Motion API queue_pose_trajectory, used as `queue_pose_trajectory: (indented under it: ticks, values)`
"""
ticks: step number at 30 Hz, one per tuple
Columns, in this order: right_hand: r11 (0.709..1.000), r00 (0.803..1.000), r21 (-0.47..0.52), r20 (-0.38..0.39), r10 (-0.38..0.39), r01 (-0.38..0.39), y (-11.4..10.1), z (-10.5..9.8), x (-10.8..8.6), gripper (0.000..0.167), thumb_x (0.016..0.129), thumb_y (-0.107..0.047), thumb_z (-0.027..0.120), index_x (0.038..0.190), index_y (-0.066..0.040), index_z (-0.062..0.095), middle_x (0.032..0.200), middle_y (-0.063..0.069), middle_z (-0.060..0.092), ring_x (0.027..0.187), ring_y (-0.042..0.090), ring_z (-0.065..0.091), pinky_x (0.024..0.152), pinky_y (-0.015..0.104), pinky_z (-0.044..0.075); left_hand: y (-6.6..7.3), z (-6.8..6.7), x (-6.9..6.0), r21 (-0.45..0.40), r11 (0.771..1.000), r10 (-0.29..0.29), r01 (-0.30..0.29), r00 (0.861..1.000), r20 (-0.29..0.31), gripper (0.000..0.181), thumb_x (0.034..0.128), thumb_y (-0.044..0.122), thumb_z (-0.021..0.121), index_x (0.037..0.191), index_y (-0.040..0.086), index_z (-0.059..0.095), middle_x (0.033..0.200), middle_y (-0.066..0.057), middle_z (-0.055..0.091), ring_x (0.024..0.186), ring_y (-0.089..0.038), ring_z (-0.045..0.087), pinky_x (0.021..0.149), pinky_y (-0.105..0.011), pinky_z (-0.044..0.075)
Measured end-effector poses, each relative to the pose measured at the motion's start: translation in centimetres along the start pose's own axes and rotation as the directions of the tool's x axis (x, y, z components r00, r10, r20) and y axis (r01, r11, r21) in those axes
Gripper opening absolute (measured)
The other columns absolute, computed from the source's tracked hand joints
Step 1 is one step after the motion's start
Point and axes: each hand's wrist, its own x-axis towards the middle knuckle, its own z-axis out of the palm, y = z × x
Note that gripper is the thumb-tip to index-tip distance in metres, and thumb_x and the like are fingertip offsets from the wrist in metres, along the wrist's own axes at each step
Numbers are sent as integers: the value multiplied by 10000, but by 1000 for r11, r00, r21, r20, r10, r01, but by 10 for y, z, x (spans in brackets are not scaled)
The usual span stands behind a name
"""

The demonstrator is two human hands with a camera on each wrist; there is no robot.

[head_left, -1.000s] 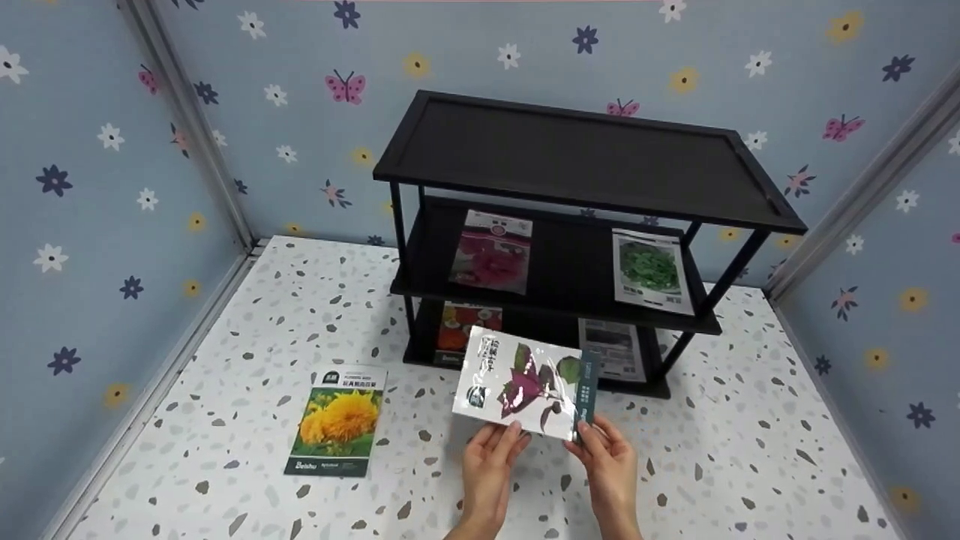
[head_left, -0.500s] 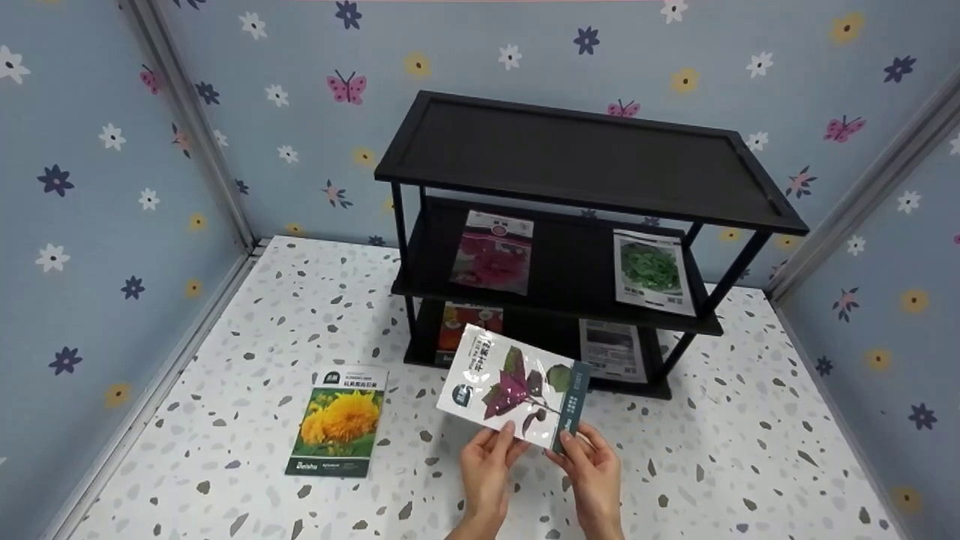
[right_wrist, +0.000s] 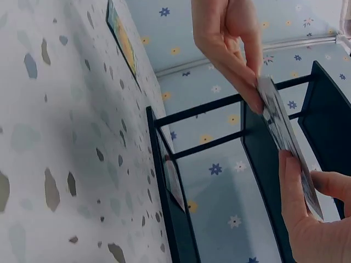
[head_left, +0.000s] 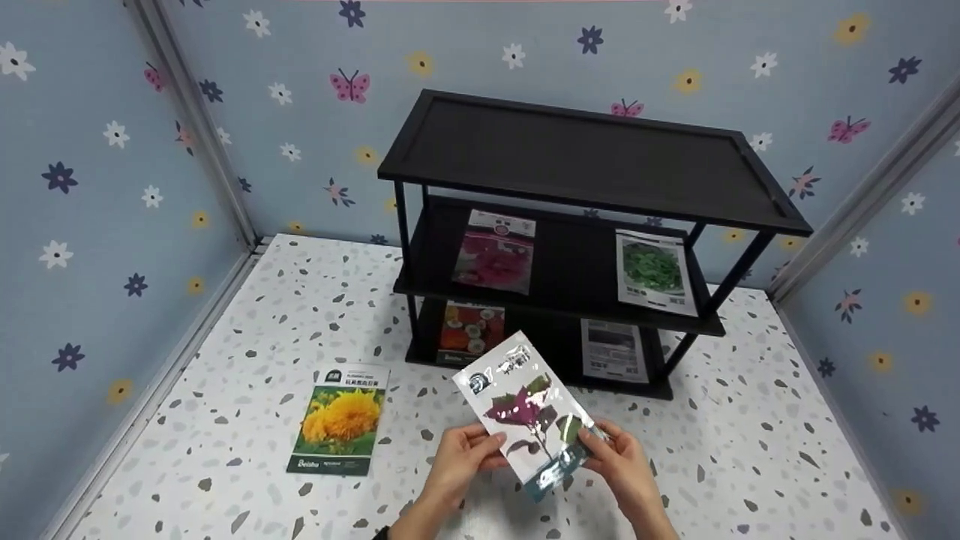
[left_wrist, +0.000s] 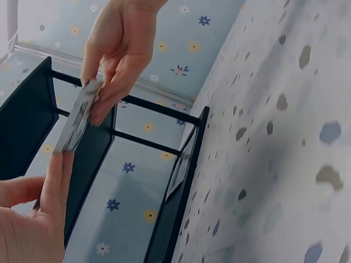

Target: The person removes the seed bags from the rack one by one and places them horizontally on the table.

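Note:
Between my two hands is a white seed packet [head_left: 517, 412] with purple and green leaves printed on it and a dark green band along its lower end. It is raised off the table and tilted, its top pointing up and left. My left hand [head_left: 459, 461] pinches its left edge, thumb on the front. On the opposite edge my right hand [head_left: 622, 465] pinches it near the green band. Edge-on, the thin packet [left_wrist: 78, 118] spans both hands in the left wrist view. A yellow-flower seed packet [head_left: 339, 420] lies flat on the table to the left.
A black three-tier shelf [head_left: 592, 161] stands behind my hands. Its middle tier bears a pink-flower packet [head_left: 495, 255] and a green-leaf packet [head_left: 652, 271]. On the bottom tier lie a red-orange packet [head_left: 471, 330] and a grey-white packet [head_left: 613, 351]. Patterned walls [head_left: 300, 195] enclose the speckled table [head_left: 225, 420].
The leaf packet has turned clockwise from nearly sideways to a more upright slant, its green band now at the lower right. Both hands have shifted their holds along its edges.

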Motion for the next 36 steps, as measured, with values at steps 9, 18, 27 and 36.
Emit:
queue_pose_trajectory:
  ticks: [9, 18, 27, 36]
  values:
    - [996, 1000, -80, 5, -23, 24, 5, -5, 0, 430, 845, -41, 578, 1195, 153, 419, 859, 128, 647, 726, 173, 618, 658, 325, 528, 10, -8, 2, 62, 998, -14, 9, 997, 79, 281, 845, -26, 543, 1068, -193, 512, 894, -246, 627, 721, -207, 646, 661, -303, 528]
    - [972, 970, 70, -114, -217, 226, 60, -13, 23, 399, 832, -99, 612, 1149, 100, 473, 874, 185, 644, 737, 213, 631, 644, 323, 531, -6, 17, -5, 136, 984, 139, -117, 978, -159, 478, 822, 91, 627, 1182, -148, 425, 947, -191, 616, 766, -209, 623, 638, -325, 532]
    - [957, 941, 226, -324, -101, 181, 120, -14, 48, 406, 758, -126, 691, 1108, -12, 519, 902, 243, 620, 774, 299, 625, 675, 398, 519, -26, 26, -7, 226, 951, 278, -210, 900, -337, 324, 771, -4, 655, 1043, -131, 532, 885, -174, 626, 750, -199, 619, 640, -243, 520]
    - [980, 962, 111, -237, -132, 162, 118, -17, 43, 435, 753, -218, 704, 1102, -13, 544, 951, 226, 606, 787, 300, 614, 643, 400, 526, -6, 24, -15, 276, 926, 340, -258, 886, -315, 243, 742, -102, 635, 954, -190, 555, 820, -254, 623, 711, -269, 631, 615, -243, 525]
